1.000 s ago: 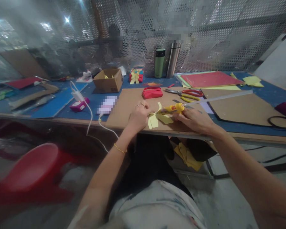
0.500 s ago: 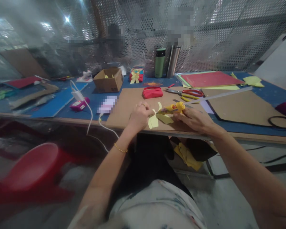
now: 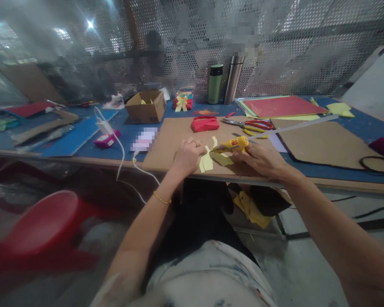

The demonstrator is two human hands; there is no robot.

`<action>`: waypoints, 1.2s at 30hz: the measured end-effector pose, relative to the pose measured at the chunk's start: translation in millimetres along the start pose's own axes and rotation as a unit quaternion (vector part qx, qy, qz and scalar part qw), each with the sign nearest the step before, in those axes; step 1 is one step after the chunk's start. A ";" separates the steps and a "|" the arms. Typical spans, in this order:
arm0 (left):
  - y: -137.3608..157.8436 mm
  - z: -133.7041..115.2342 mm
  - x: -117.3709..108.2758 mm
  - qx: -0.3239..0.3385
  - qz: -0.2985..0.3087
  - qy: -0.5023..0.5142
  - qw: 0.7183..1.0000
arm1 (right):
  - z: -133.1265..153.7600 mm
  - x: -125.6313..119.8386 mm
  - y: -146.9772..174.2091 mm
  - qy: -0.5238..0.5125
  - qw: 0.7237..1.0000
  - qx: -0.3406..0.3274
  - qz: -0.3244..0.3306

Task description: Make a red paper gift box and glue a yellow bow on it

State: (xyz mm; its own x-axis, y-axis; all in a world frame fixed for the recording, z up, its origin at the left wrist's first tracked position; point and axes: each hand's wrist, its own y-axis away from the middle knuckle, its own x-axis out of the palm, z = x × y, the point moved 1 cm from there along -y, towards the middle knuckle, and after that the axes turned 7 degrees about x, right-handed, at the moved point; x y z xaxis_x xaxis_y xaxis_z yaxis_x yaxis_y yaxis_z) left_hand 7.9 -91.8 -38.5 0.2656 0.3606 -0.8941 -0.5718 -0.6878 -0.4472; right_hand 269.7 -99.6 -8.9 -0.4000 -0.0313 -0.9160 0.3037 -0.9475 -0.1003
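My right hand (image 3: 264, 162) is closed around a yellow hot glue gun (image 3: 228, 145), with a long clear glue stick (image 3: 294, 126) jutting from its back end. The gun's nozzle points left and meets the middle of a yellow paper bow (image 3: 206, 163) with several strips. My left hand (image 3: 189, 155) has its fingers pinched at the bow's left side; the fingertips are partly hidden. Under both lies a brown cardboard sheet (image 3: 168, 136). Just beyond it are a folded red piece (image 3: 205, 123) and red-handled scissors (image 3: 259, 124).
A cardboard box (image 3: 145, 106), a red pouch with a yellow bow (image 3: 183, 102), a green bottle (image 3: 215, 84) and a steel flask (image 3: 234, 81) stand at the back. Coloured sheets (image 3: 281, 105) lie at right. A white cable (image 3: 122, 155) hangs over the front edge. A red stool (image 3: 45, 221) stands left.
Both hands and the glue gun have barely moved. The nozzle stays at the middle of the bow.
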 end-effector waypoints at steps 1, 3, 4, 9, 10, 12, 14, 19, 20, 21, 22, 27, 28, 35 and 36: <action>0.1 0.1 0.1 0.001 -0.001 -0.001 1.000 | -1.1 0.4 -0.3 0.001 1.000 0.001 -0.002; 0.1 0.5 0.7 0.004 -0.005 -0.002 1.000 | -2.5 1.6 -1.1 0.006 1.000 0.003 -0.015; 0.1 0.8 1.0 0.006 -0.007 -0.002 1.000 | -2.5 1.9 -1.4 0.007 1.000 0.003 -0.024; 0.1 1.0 1.7 0.007 -0.013 0.005 1.000 | 3.3 1.0 -2.4 0.014 0.999 -0.007 -0.037; 0.2 0.7 1.3 0.007 -0.012 0.005 1.000 | 4.2 0.9 -2.4 0.011 0.999 -0.011 -0.036; 0.4 0.1 0.2 0.007 -0.011 0.004 1.000 | 4.3 1.8 -2.2 0.003 0.999 -0.021 -0.038; 0.6 -0.5 -1.0 0.006 -0.009 0.002 1.000 | 1.8 4.1 -1.8 -0.002 0.999 -0.027 -0.040; 0.2 -0.7 -1.5 0.003 -0.010 0.002 1.000 | -12.3 10.8 -3.9 0.005 0.998 -0.029 -0.057; 0.2 -0.6 -1.3 0.002 -0.011 0.002 1.000 | -15.0 11.4 -5.3 0.009 0.997 -0.034 -0.064; 0.3 -0.6 -1.1 0.001 -0.011 0.003 1.000 | -17.3 11.6 -7.0 0.017 0.997 -0.038 -0.070; 0.4 -0.6 -1.0 0.001 -0.011 0.003 1.000 | -18.8 11.4 -8.6 0.027 0.996 -0.040 -0.074; 0.4 -1.3 -2.3 -0.001 -0.003 0.007 1.000 | -11.2 6.8 -10.9 0.041 0.996 -0.035 -0.074; 0.2 -1.5 -2.8 -0.003 0.001 0.009 1.000 | -7.5 5.6 -9.8 0.033 0.996 -0.034 -0.072; 0.0 -0.9 -2.1 -0.002 -0.006 0.016 1.000 | -3.4 3.4 -4.5 0.004 0.999 -0.018 -0.041; 0.2 -0.7 -1.7 0.000 -0.010 0.016 1.000 | -6.3 4.3 -5.1 0.005 0.999 -0.015 -0.043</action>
State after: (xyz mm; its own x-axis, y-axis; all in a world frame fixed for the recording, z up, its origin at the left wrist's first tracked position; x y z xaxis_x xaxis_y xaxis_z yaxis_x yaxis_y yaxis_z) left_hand 7.8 -92.9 -37.0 0.3015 0.3537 -0.8854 -0.5658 -0.6811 -0.4647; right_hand 271.9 -92.9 -14.8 -0.4172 0.0531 -0.9073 0.2938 -0.9368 -0.1899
